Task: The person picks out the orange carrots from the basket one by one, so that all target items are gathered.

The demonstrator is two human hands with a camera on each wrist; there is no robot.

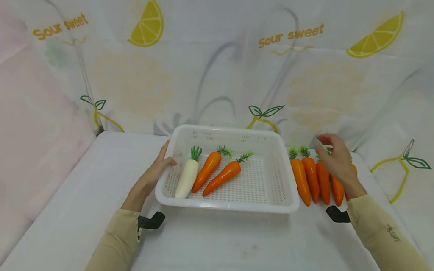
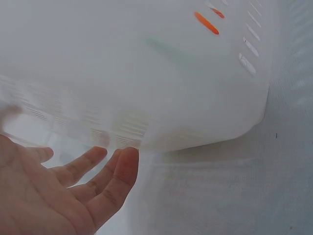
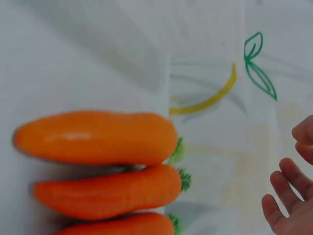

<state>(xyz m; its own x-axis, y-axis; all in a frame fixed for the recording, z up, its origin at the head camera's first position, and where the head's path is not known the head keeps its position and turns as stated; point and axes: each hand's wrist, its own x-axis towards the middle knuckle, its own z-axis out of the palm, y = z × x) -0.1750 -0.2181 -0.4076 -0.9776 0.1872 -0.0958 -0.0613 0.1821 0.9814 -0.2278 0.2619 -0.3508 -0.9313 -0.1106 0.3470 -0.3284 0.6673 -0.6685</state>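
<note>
A white plastic basket (image 1: pixel 230 205) stands on the table, holding a white radish (image 1: pixel 187 178) and two carrots, one in the middle (image 1: pixel 207 171) and one to its right (image 1: pixel 223 178). At its left side, my left hand (image 1: pixel 155 170) grips the wall, thumb over the rim and fingers outside; in the left wrist view those fingertips (image 2: pixel 128 164) touch the wall. Over a row of several carrots (image 1: pixel 301 182) right of the basket hovers my right hand (image 1: pixel 337 160), fingers loosely bent, holding nothing. Part of the row is hidden beneath it.
A white cloth covers the table (image 1: pixel 230 255). Behind it hangs a printed backdrop (image 1: pixel 222 68) with lemon slices and lettering, close to the far edge. The carrots' leafy green tops (image 3: pixel 185 179) reach that edge.
</note>
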